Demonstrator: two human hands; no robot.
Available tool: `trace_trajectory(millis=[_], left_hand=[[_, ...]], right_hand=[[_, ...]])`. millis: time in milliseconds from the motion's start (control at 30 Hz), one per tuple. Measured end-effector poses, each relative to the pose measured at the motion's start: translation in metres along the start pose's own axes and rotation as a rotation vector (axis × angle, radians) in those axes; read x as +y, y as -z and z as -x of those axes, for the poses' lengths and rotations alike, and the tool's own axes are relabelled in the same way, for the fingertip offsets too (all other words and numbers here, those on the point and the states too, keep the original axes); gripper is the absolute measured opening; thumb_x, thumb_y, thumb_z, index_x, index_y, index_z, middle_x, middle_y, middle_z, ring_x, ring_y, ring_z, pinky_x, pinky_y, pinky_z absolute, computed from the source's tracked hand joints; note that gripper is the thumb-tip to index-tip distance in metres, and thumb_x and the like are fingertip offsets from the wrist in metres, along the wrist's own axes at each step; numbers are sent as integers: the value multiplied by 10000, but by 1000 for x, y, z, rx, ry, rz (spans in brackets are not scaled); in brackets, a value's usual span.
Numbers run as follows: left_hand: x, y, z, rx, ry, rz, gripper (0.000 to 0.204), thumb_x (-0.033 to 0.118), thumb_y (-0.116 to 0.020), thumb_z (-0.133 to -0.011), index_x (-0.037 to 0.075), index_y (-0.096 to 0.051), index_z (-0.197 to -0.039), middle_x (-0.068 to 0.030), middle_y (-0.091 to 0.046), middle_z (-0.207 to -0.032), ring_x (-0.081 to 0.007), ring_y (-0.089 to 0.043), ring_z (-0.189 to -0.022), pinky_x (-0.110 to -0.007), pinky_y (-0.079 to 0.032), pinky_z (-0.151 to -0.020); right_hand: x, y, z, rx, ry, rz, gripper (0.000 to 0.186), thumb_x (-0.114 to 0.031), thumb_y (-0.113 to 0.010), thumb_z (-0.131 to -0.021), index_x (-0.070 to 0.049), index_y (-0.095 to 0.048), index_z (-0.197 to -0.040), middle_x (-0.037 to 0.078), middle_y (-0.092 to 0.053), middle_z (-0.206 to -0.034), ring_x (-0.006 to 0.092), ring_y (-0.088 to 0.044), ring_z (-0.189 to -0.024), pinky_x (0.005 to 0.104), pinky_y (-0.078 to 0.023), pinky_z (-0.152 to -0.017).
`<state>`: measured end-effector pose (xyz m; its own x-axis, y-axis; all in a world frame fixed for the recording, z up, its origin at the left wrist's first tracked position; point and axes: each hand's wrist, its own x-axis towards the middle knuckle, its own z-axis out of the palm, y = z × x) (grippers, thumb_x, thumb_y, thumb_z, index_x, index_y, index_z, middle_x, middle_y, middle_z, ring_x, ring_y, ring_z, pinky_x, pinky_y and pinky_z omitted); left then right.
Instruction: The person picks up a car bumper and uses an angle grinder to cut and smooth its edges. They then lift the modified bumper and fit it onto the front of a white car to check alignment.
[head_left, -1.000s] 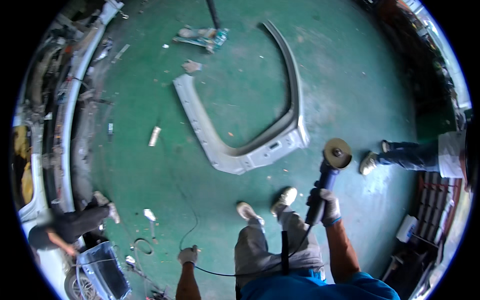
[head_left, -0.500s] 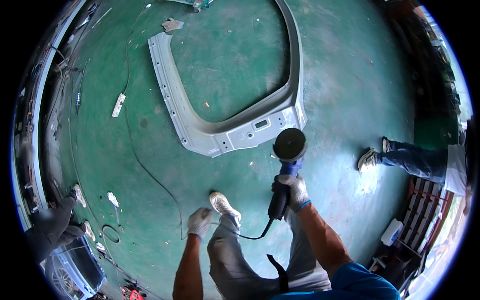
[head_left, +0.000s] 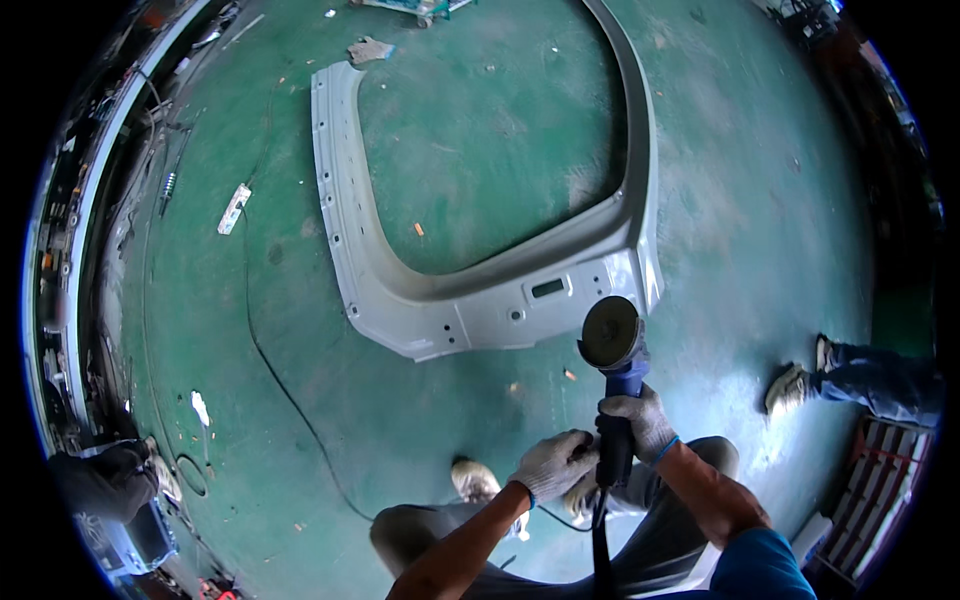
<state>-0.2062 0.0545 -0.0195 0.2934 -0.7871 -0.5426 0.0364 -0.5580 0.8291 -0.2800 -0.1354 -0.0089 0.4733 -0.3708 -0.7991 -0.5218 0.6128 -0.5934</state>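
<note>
1. The right hand (head_left: 642, 422), in a pale knit glove, was wrapped round the blue and black angle grinder (head_left: 622, 382), which was held in front of the knees with its head pointing away from the body; a full fist like this seemed right for a tool likely to weigh most at the head
2. The left hand (head_left: 553, 466), gloved too, was curled just beside the black rear end of the tool; whether its fingers pinched or touched it, I could not tell; a second firm hold there, well back from the disc, would have steadied it best
3. The disc (head_left: 609, 330) turned its flat face upward; whether it was spinning could not be told, so treating it as live was wise
4. A black cord (head_left: 290, 396) ran across the green floor (head_left: 420, 410) from the white power strip (head_left: 235, 210) toward the bent legs; good handling meant keeping such a cord slack and clear of the shoes (head_left: 474, 481)
5. The pale grey curved panel (head_left: 480, 318) lay on the floor ahead, near the disc; it could have slid if pushed, so light pressure was sensible
6. A bystander's legs (head_left: 865, 382) stood at the right, so the disc was best aimed elsewhere
</note>
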Motion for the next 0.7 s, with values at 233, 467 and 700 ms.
trace_trajectory(millis=[233, 467, 700], left_hand=[[-99, 5, -102, 45, 212, -423, 495, 468, -571, -975, 99, -635, -1298, -213, -700, -1221, -407, -683, -1103, -506, -537, -953], [-98, 20, -115, 209, 316, -516, 786, 461, -576, -983, 54, -316, -1603, -196, -390, -1630, -354, -448, -1463, -456, -387, -1191], [-108, 24, -180, 475, 199, -993, 953, 464, -670, -911, 25, -223, -1629, -176, -254, -1697, -367, -275, -1553, -532, -306, -1215]], right_hand=[[-15, -20, -75, -180, -118, -284, 353, -258, -776, -799, -27, -621, -1017, 131, -666, -845, 307, -687, -727, 481, -609, -718], [-19, -24, -98, -341, 83, -356, 442, -375, -783, -716, -36, -612, -943, 119, -635, -755, 309, -655, -658, 445, -599, -639], [-11, -13, -121, -393, -69, -276, 497, -450, -792, -685, -8, -656, -866, 139, -666, -726, 329, -668, -656, 473, -599, -659]])
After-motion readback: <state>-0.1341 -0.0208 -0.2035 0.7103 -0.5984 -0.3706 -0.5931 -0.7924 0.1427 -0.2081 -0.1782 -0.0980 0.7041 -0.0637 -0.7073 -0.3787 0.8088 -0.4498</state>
